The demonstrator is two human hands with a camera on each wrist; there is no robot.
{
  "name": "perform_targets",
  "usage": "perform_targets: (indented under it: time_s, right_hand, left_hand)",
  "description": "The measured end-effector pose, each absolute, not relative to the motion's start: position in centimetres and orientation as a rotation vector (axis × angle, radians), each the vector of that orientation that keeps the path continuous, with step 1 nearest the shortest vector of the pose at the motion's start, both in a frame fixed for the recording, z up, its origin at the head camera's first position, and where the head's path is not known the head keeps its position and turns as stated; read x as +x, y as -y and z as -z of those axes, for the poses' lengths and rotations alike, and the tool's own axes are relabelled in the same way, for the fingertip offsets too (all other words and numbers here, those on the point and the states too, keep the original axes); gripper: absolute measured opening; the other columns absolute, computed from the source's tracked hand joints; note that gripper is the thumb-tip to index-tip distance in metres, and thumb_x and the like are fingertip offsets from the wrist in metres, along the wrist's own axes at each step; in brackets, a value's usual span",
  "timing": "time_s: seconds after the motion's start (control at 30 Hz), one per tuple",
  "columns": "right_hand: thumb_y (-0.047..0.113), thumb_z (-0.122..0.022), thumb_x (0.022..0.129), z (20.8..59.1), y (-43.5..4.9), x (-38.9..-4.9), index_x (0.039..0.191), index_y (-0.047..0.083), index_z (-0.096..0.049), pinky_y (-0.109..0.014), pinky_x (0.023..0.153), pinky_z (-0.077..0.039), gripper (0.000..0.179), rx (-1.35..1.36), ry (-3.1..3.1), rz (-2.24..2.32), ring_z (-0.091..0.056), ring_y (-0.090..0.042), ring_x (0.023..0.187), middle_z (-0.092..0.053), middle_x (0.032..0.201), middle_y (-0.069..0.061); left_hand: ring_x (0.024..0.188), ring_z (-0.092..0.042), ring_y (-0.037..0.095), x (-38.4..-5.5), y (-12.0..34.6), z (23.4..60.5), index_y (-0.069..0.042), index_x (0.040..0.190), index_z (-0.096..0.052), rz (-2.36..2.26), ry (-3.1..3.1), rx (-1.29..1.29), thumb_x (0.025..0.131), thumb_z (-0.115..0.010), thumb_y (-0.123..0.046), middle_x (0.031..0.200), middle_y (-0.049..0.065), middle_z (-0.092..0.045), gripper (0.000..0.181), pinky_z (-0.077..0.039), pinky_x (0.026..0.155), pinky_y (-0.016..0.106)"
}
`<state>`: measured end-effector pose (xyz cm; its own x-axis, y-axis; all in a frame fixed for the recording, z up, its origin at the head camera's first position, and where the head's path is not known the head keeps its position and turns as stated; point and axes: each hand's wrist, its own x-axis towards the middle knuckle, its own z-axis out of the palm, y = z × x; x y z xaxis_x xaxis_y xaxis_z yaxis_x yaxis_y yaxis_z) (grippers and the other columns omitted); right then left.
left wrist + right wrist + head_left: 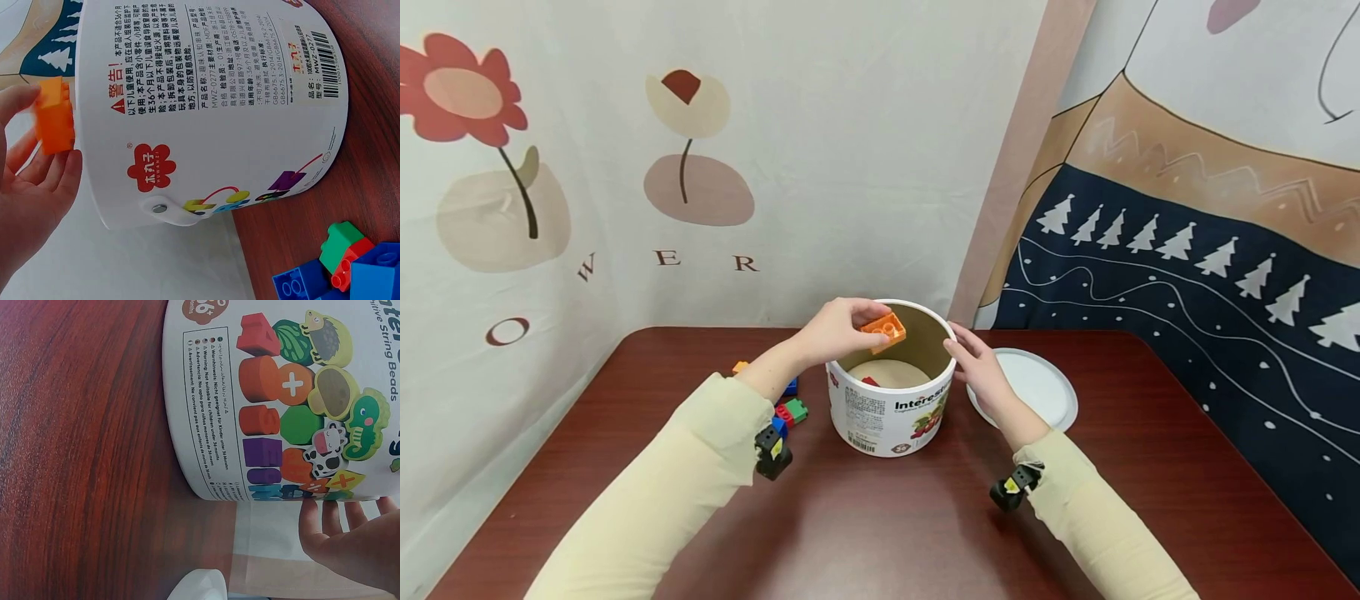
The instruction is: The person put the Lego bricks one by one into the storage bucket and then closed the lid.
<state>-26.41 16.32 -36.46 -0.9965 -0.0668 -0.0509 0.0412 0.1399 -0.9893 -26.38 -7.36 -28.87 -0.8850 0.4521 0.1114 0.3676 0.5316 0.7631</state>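
Observation:
An orange toy brick [886,330] is pinched between the thumb and fingers of my left hand [838,331], over the mouth of a round white tub [887,417]. In the left wrist view the orange brick [55,115] stands right at the tub's rim. My right hand [981,367] rests on the tub's right side near the rim, its thumb by the edge. The right wrist view shows this hand's fingers [331,519] extended along the printed wall. Down inside the tub lies a red piece [870,381], partly hidden by the front wall.
Several toy bricks lie left of the tub, among them a green brick [796,409] and a blue brick [375,272], partly hidden by the left arm in the head view. A round white lid [1037,387] lies on the dark red table [880,533] to the right.

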Motion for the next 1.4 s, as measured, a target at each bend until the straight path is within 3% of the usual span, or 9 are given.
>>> perform_targets:
  time_s: [0.23,0.5,0.97,1.4]
  right_hand:
    - [0.024,-0.046,0.098,36.5,-16.4,-26.4,0.144,0.013,-0.036,-0.05,0.103,-0.04,0.048,-0.024,-2.317,1.991,-0.042,-0.033,0.131,-0.037,0.148,-0.015]
    - [0.023,-0.045,0.098,36.5,-16.4,-26.5,0.144,0.013,-0.036,-0.051,0.104,-0.038,0.048,-0.028,-2.321,1.981,-0.041,-0.034,0.132,-0.035,0.148,-0.015]
    - [0.023,-0.045,0.099,36.4,-16.3,-26.4,0.144,0.013,-0.036,-0.05,0.103,-0.039,0.047,-0.021,-2.323,1.984,-0.042,-0.033,0.131,-0.036,0.148,-0.015]
    - [0.022,-0.045,0.099,36.4,-16.3,-26.5,0.144,0.013,-0.036,-0.051,0.103,-0.039,0.047,-0.023,-2.323,1.989,-0.042,-0.034,0.131,-0.035,0.148,-0.016]
  left_hand:
    - [0.119,-0.054,0.031,-26.2,9.0,28.7,-0.005,0.13,-0.053,-1.346,-2.691,0.699,0.085,-0.067,-0.023,0.131,0.017,-0.055,0.05,-0.044,0.1,0.048]
    - [0.117,-0.055,0.032,-26.4,12.7,29.6,-0.008,0.128,-0.054,-1.405,-2.744,0.573,0.086,-0.067,-0.026,0.128,0.018,-0.057,0.047,-0.046,0.096,0.047]
    - [0.114,-0.055,0.032,-25.5,19.0,34.2,-0.006,0.129,-0.052,-1.39,-2.815,0.352,0.089,-0.063,-0.033,0.126,0.02,-0.057,0.049,-0.048,0.094,0.047]
    - [0.107,-0.056,0.034,-24.4,20.9,38.8,0.001,0.126,-0.053,-1.348,-2.86,0.264,0.089,-0.063,-0.028,0.122,0.023,-0.059,0.048,-0.051,0.09,0.044]
